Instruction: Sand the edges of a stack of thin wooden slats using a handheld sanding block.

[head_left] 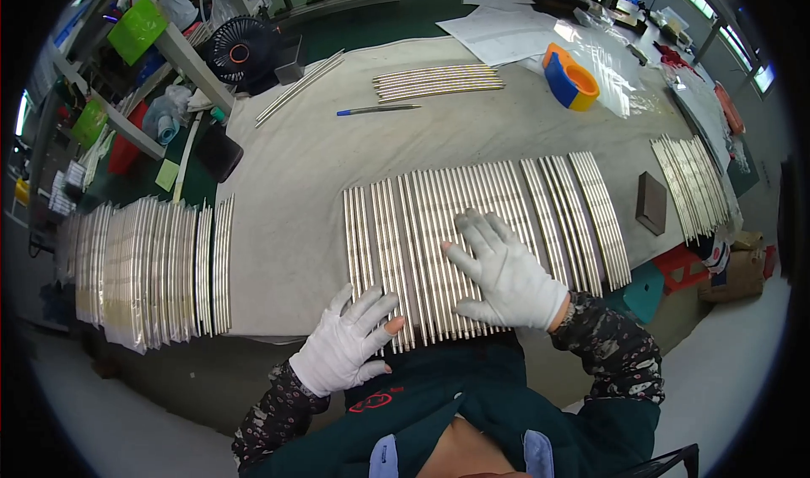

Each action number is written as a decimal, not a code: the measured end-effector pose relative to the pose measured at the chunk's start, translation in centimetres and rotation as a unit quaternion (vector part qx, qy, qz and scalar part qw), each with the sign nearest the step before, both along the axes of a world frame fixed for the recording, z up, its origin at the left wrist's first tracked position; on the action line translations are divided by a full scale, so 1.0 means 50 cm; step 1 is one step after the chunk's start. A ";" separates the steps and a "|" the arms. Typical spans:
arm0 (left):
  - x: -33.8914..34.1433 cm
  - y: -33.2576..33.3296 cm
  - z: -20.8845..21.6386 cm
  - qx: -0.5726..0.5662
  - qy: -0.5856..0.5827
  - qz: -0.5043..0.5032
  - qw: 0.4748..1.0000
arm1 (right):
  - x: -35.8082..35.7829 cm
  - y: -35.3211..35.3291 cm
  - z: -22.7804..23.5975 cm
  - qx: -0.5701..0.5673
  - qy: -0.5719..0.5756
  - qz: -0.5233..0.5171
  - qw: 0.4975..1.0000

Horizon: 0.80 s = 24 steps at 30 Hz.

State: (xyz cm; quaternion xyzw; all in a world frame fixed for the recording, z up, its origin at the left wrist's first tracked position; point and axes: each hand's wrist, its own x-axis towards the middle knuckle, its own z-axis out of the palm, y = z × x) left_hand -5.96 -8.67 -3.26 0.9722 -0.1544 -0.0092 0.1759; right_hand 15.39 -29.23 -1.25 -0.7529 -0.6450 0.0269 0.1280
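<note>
A wide row of thin, shiny metal rods [430, 250] lies side by side on the cloth-covered table in front of me, with narrow gaps between some groups. My right hand [504, 277], in a white glove with some bare fingertips, rests flat on the middle of the row, fingers spread. At the near left end of the row, my left hand [348, 343], gloved the same way, touches the rod ends with its fingers apart. Neither hand grips a rod.
Bagged rods [143, 267] lie at the left edge, and more rods [690, 187] at the right beside a dark block [650, 203]. Farther back are a small rod group [439, 83], a pen [378, 110], a tape dispenser [572, 80] and a black fan [240, 49].
</note>
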 end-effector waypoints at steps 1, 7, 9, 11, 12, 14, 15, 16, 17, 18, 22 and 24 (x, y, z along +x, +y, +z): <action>0.000 0.000 -0.004 0.001 -0.003 -0.009 1.000 | -0.010 0.015 -0.002 0.000 0.007 0.010 1.000; 0.000 0.009 -0.015 -0.059 -0.035 -0.018 0.997 | -0.036 0.001 0.007 0.040 0.064 0.052 0.996; -0.008 0.010 -0.011 -0.066 -0.017 -0.019 0.998 | -0.014 -0.043 0.037 0.028 0.022 -0.007 0.999; -0.009 0.011 -0.002 -0.080 -0.024 -0.017 0.996 | 0.023 -0.098 0.041 0.026 -0.015 -0.105 0.994; -0.003 0.014 0.007 -0.071 -0.026 -0.025 0.997 | 0.038 -0.130 0.033 0.022 -0.041 -0.137 0.989; 0.011 0.021 0.011 -0.047 -0.033 -0.028 0.998 | 0.059 -0.174 0.000 0.010 -0.067 -0.183 0.981; 0.018 0.022 0.011 -0.049 -0.035 -0.029 0.998 | 0.058 -0.180 -0.009 0.008 -0.069 -0.184 0.981; 0.026 0.023 0.012 -0.039 -0.037 -0.020 0.998 | 0.053 -0.179 -0.015 -0.003 -0.075 -0.174 0.982; 0.030 0.023 0.012 -0.025 -0.035 -0.007 0.999 | 0.045 -0.165 -0.023 -0.011 -0.076 -0.163 0.984; 0.036 0.023 0.014 -0.012 -0.040 -0.011 0.999 | 0.035 -0.141 -0.015 -0.034 -0.073 -0.147 0.986; 0.056 0.026 0.016 -0.011 -0.048 -0.022 0.999 | -0.014 -0.034 -0.003 0.002 0.001 -0.038 0.999; 0.071 0.036 0.030 0.012 -0.047 -0.012 0.999 | -0.036 -0.003 -0.011 0.014 -0.017 0.022 1.000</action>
